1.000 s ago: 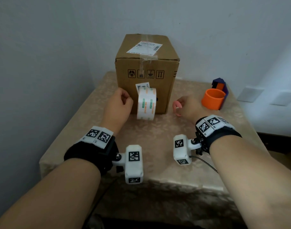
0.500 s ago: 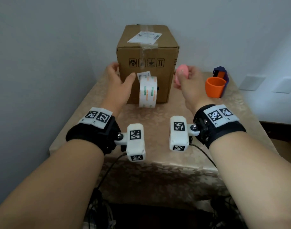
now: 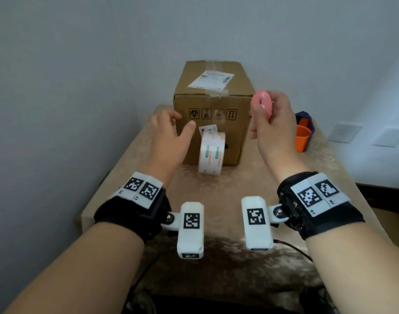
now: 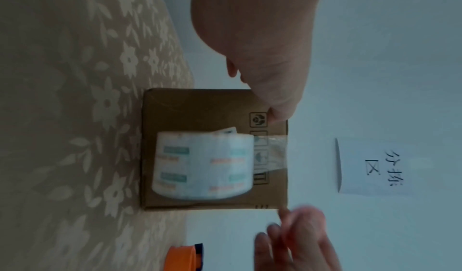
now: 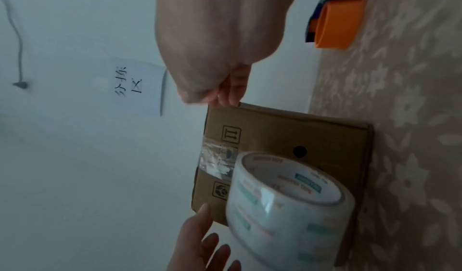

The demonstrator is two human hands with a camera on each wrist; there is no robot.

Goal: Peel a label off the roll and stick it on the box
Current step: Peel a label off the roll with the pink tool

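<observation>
The brown cardboard box (image 3: 234, 132) stands at the back of the table, with a white shipping label on its top. The white label roll (image 3: 211, 154) stands on edge against the box's front; a loose label end (image 3: 207, 129) sticks up from its top. My left hand (image 3: 181, 123) hovers open just left of the roll, thumb near the loose end, touching nothing. My right hand (image 3: 265, 112) is raised beside the box's upper right corner and grips a small pink round object (image 3: 262, 104). In the left wrist view the roll (image 4: 202, 164) is blurred before the box (image 4: 215, 105).
An orange cup-like thing (image 3: 304, 137) with a purple piece behind it stands right of the box. The table (image 3: 216, 191) has a beige flowered cloth and sits in a wall corner. A paper sign (image 4: 375, 166) hangs on the wall behind.
Both hands rose from the tabletop. The left opened from a loose fist beside the roll. The right carried the pink object up to the box's top corner.
</observation>
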